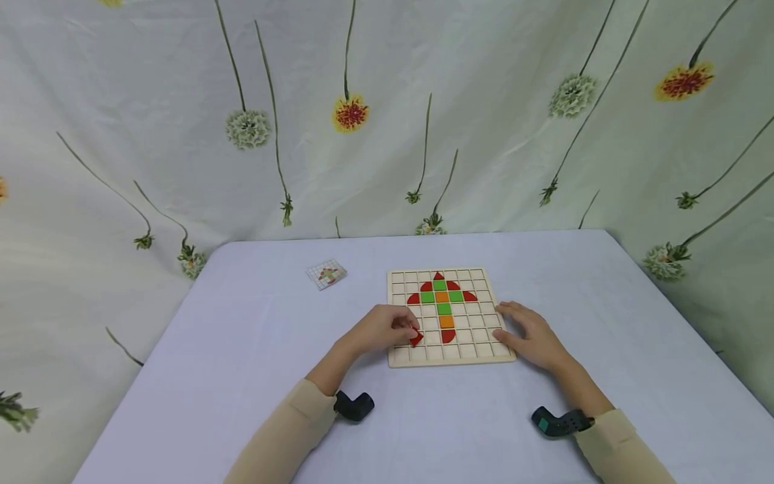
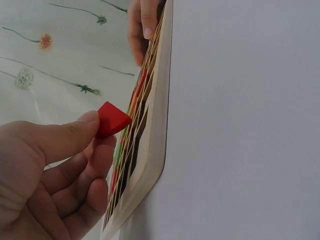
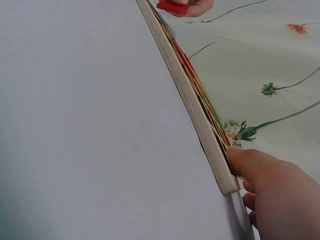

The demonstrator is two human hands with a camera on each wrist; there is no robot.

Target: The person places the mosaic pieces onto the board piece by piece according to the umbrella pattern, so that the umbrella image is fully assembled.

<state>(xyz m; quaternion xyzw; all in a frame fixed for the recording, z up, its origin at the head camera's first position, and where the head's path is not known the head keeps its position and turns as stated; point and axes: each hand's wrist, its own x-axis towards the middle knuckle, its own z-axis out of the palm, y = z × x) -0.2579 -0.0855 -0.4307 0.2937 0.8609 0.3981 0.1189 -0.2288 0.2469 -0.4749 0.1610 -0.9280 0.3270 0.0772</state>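
Note:
A wooden grid board [image 1: 478, 353] lies on the table, with red, green and orange tiles set in its squares in an arrow-like figure. Between thumb and fingers my left hand [image 1: 385, 328] pinches a red quarter-round tile [image 2: 113, 120], just over the board's left front squares. My right hand [image 1: 535, 339] rests on the board's right edge. In the right wrist view its thumb [image 3: 250, 162] lies on the board's rim, while the other fingers are mostly hidden beyond the edge.
A small pattern card [image 1: 326, 274] with a similar coloured figure lies on the white-covered table [image 1: 260, 336], left of and behind the board. A flower-print cloth [image 1: 387, 168] hangs beyond the table's far edge. Dark bands [image 1: 562, 423] sit on both wrists.

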